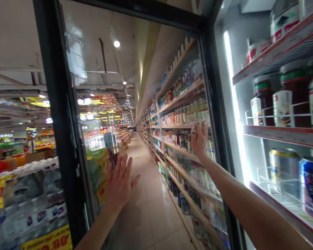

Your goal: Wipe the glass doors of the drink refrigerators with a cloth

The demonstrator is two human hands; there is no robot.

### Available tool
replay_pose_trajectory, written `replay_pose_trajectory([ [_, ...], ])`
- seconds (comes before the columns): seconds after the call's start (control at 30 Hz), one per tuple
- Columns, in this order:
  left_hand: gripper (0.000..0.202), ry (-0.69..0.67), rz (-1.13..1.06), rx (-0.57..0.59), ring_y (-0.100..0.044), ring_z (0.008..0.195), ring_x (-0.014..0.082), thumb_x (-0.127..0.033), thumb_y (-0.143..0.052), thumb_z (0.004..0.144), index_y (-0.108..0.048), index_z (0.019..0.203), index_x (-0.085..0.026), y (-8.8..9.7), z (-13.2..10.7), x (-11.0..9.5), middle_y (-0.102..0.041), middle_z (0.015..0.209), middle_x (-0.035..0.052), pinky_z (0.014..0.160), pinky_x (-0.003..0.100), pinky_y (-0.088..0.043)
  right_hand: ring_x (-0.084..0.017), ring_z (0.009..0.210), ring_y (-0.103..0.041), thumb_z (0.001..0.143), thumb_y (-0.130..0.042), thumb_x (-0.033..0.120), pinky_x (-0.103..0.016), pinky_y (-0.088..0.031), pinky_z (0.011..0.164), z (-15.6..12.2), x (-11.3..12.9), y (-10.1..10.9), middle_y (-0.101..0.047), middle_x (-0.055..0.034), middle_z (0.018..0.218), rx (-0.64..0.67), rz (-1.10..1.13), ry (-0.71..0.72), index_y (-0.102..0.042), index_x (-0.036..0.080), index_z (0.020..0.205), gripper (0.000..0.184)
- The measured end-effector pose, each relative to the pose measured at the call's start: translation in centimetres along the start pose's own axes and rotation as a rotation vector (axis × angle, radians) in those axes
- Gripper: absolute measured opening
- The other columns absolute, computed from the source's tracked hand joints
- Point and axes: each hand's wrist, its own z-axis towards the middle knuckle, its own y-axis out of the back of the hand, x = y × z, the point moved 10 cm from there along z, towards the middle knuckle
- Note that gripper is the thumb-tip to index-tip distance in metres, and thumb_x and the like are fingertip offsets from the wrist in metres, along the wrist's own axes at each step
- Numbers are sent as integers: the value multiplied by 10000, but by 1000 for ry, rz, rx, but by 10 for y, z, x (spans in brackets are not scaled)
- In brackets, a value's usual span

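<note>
My left hand (120, 182) lies flat and open against the glass of a cooler door (146, 104), low on its left side near the black frame (59, 132). My right hand (199, 139) is raised higher, fingers spread, pressed on the same glass near the door's right edge. Neither hand holds anything. The door stands swung out from the lit cooler at the right.
Inside the cooler, wire shelves (281, 133) carry dark jars (292, 93) and cans (284, 166). Through the glass a long tiled aisle (146, 194) runs past stocked shelves (182, 149). Packs of bottled water (26, 205) with yellow price signs stand at the lower left.
</note>
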Motion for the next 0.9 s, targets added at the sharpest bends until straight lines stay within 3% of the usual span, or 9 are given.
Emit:
replay_pose_trajectory([
  [0.13, 726, -1, -7, -2, -220, 1374, 262, -377, -485, 865, -120, 1453, -161, -1, -1, 1, -322, 1445, 155, 1114, 498, -153, -256, 1411, -134, 811, -418, 185, -505, -298, 1091, -32, 105, -29, -338, -40, 1463, 284, 149, 473, -473, 231, 1302, 496],
  [0.2, 724, -2, 1, 5, -221, 1375, 259, -374, -483, 866, -116, 1454, -164, -1, -1, 1, -327, 1444, 151, 1114, 495, -157, -249, 1407, -157, 804, -451, 200, -481, -306, 1087, -46, 125, -31, -379, -28, 1442, 375, 185, 661, -509, 249, 1264, 465],
  [0.4, 703, 5, 10, 21, -231, 1373, 262, -386, -458, 877, -123, 1453, -164, -2, -1, 1, -338, 1441, 141, 1115, 495, -149, -291, 1403, -155, 829, -365, 146, -579, -247, 1090, 26, 48, -19, -286, -66, 1487, 14, 90, 95, -446, 204, 1329, 510],
  [0.47, 690, 1, 15, 13, -230, 1373, 259, -383, -449, 884, -125, 1453, -163, -1, 0, 0, -341, 1440, 140, 1113, 489, -151, -270, 1415, -112, 826, -376, 150, -550, -245, 1110, 16, 78, -30, -278, -28, 1492, 92, 136, 172, -424, 229, 1344, 526],
  [0.57, 678, 1, 29, -4, -233, 1373, 253, -363, -445, 890, -125, 1451, -158, 0, 0, 1, -357, 1433, 137, 1113, 474, -156, -227, 1420, -99, 811, -436, 176, -477, -267, 1123, -34, 150, -41, -333, 7, 1470, 324, 233, 571, -438, 256, 1328, 524],
  [0.63, 669, 1, 31, -6, -238, 1372, 254, -344, -439, 893, -120, 1451, -157, -1, -1, 1, -371, 1426, 134, 1112, 472, -155, -216, 1413, -138, 804, -455, 184, -455, -282, 1116, -55, 165, -38, -375, 7, 1447, 384, 252, 763, -468, 262, 1298, 501],
  [0.7, 664, 4, 24, 6, -237, 1372, 259, -336, -432, 896, -115, 1452, -160, -3, -1, 1, -375, 1425, 128, 1113, 477, -147, -224, 1405, -170, 808, -437, 170, -472, -292, 1103, -35, 145, -35, -367, -2, 1451, 299, 206, 666, -476, 264, 1289, 491],
  [0.8, 662, 13, 9, 19, -230, 1373, 259, -327, -432, 896, -113, 1453, -165, -5, -1, 0, -371, 1428, 124, 1118, 475, -130, -265, 1408, -144, 818, -374, 136, -543, -266, 1095, 15, 95, -30, -289, -27, 1487, 57, 112, 213, -438, 243, 1324, 522],
  [0.9, 652, 16, -26, 28, -221, 1378, 244, -284, -430, 898, -107, 1455, -179, -4, -2, 3, -366, 1434, 120, 1118, 467, -141, -267, 1418, -83, 818, -373, 143, -534, -247, 1113, 11, 124, -41, -277, -19, 1491, 103, 152, 238, -430, 233, 1330, 522],
])
